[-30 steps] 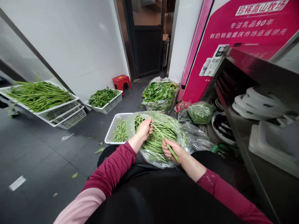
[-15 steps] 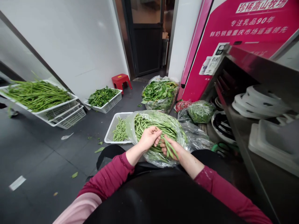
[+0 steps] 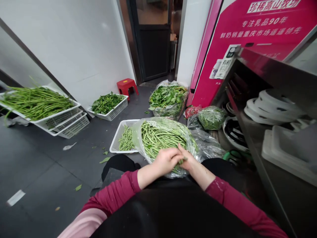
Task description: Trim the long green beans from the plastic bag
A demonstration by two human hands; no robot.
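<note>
Long green beans [image 3: 160, 134] fill a clear plastic bag [image 3: 137, 132] that lies open between my knees. Over its near edge my two hands meet. My left hand [image 3: 167, 161] is closed, its fingertips curled over the green beans in the other palm. My right hand [image 3: 187, 159] is wrapped round this small bunch, of which only a bit of green shows between the fingers. Left of the bag, a white perforated basket [image 3: 118, 138] holds short pieces of bean [image 3: 126, 138].
Stacked white baskets [image 3: 71, 127] with long green stems stand at left. Further back are a basket of leaves [image 3: 116, 112], a red stool [image 3: 127, 86] and a bag of leafy greens [image 3: 169, 97]. A metal shelf [image 3: 260, 158] with white dishes borders the right side.
My left hand has moved right and down, over my right hand. The bunch of beans that stuck out of my right hand is now mostly covered by the fingers.
</note>
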